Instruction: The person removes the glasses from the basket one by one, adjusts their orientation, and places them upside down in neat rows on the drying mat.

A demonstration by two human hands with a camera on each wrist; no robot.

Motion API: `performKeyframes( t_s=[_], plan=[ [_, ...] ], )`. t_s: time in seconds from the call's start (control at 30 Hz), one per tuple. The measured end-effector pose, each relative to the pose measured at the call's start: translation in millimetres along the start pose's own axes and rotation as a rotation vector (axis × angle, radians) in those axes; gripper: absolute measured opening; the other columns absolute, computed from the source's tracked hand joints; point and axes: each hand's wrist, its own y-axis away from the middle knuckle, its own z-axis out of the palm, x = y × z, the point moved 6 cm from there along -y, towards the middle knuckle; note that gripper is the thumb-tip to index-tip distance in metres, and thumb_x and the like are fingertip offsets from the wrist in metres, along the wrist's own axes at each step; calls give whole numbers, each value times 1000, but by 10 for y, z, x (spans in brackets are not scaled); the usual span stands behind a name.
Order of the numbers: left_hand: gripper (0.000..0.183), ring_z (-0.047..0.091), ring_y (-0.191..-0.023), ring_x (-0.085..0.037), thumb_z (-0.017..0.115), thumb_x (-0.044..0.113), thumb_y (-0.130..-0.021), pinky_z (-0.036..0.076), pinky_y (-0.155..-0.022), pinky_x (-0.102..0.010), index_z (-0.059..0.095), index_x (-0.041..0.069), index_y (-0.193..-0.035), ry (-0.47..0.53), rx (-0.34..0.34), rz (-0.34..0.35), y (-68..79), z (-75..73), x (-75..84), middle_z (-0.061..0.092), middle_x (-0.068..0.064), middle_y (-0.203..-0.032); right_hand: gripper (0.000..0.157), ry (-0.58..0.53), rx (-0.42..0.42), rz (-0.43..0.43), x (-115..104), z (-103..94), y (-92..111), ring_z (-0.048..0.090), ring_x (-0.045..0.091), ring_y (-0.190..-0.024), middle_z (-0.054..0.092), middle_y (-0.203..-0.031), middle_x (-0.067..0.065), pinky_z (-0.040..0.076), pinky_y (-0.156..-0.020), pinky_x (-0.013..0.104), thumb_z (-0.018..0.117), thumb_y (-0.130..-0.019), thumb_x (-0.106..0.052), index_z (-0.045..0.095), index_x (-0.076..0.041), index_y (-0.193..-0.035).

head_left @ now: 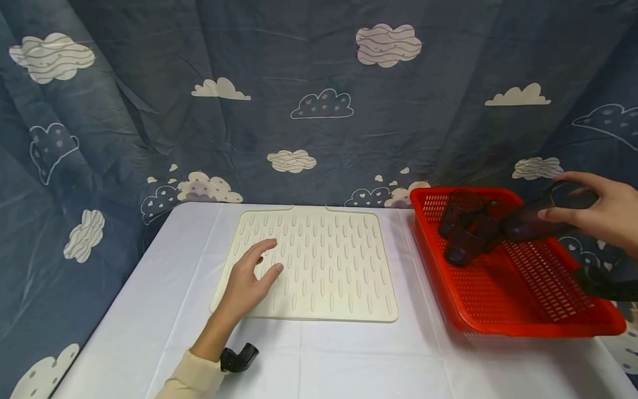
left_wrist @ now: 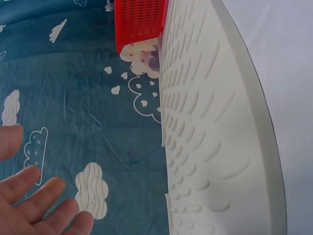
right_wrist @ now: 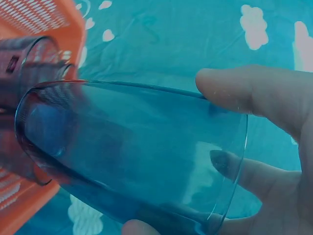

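In the head view, my right hand (head_left: 610,213) grips a dark tinted glass (head_left: 530,219) near its rim, holding it tilted above the red basket (head_left: 446,302). The right wrist view shows this glass (right_wrist: 142,147) see-through and empty, with thumb and fingers around its rim end. Several similar glasses (head_left: 466,241) rest inside the basket's far left part, some partly hidden behind others. My left hand (head_left: 249,282) hovers over the left part of a cream ridged drying mat (head_left: 324,266). Its fingers are spread and relaxed, and nothing is between them.
A white cloth (head_left: 349,354) covers the table under the mat and basket. Behind and at both sides hangs a dark blue curtain (head_left: 269,127) with cloud prints. Black straps are on both wrists.
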Motion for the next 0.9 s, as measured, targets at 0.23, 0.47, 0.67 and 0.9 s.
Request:
performKeyframes(
  t_s=[0.23, 0.47, 0.67, 0.9],
  plan=[
    [51, 55, -132, -32, 73, 11, -87, 50, -105, -49, 57, 4, -134, 3, -31, 8, -14, 49, 49, 59, -14, -140, 94, -30, 25, -70, -218, -73, 13, 59, 53, -71, 36, -132, 45, 53, -51, 50, 71, -88, -39, 17, -11, -159],
    [49, 55, -132, -33, 72, 12, -89, 51, -104, -51, 57, 3, -135, 1, -33, -1, 4, 31, 53, 59, -15, -140, 85, -46, 17, -106, -759, -169, 310, 50, 64, -98, 36, -134, 43, 50, -68, 65, 69, -91, -31, 22, -3, -156],
    [50, 55, -132, -32, 71, 12, -89, 50, -103, -51, 56, 3, -136, 4, -41, 0, 3, 51, 59, 58, -14, -141, 83, 13, -41, -152, -1011, -103, 386, 43, 57, -108, 38, -135, 38, 38, -82, 74, 66, -91, -45, 28, -8, -155],
    [49, 53, -134, -33, 70, 12, -91, 52, -102, -50, 55, 4, -137, 18, -46, 5, -21, 97, 82, 57, -15, -143, 81, -4, -90, -216, -1297, -34, 395, 57, 39, -88, 43, -135, 31, 47, -76, 65, 70, -88, -46, 33, -14, -153]
  ],
)
